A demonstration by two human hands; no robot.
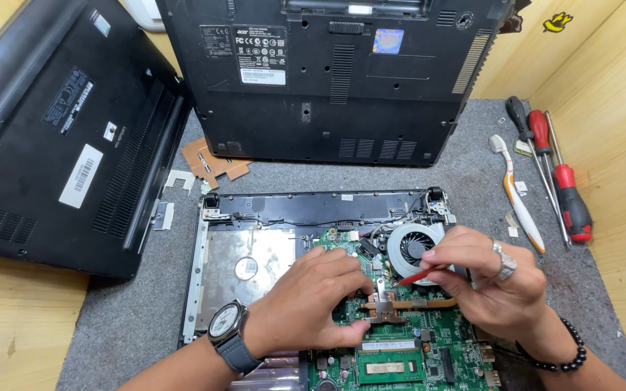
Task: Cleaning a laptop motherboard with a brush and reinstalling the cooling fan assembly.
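- Opened laptop chassis (215,261), bottom cover removed, lying on a grey felt mat (132,318) that covers the wooden table (9,326); green motherboard (443,347) exposed in its lower right part
- Left hand (313,297), wristwatch (226,322) on the wrist, resting on the motherboard — thumb and fingertips closed on the metal heatsink bracket (384,310) at the end of the copper heat pipe (429,304)
- Right hand (490,282), ring on one finger and dark bead bracelet (570,351) on the wrist, its grip closed around a red-handled tool (420,276); the tool slants down and leftward, its tip just above the bracket — the tip itself is too small to make out
- Round cooling fan (411,246) just above the tool, at the upper right of the chassis, partly covered by the right hand
- Memory module (389,366) seated in its slot below the bracket
- Two further closed laptops, undersides up: one (327,80) at the top centre, one (59,130) at the left, propped at an angle
- Toothbrush (519,195) with white and orange handle on the mat to the right, beside three screwdrivers (552,170), two with red handles and one black
- Torn piece of brown cardboard (211,163) between the two closed laptops
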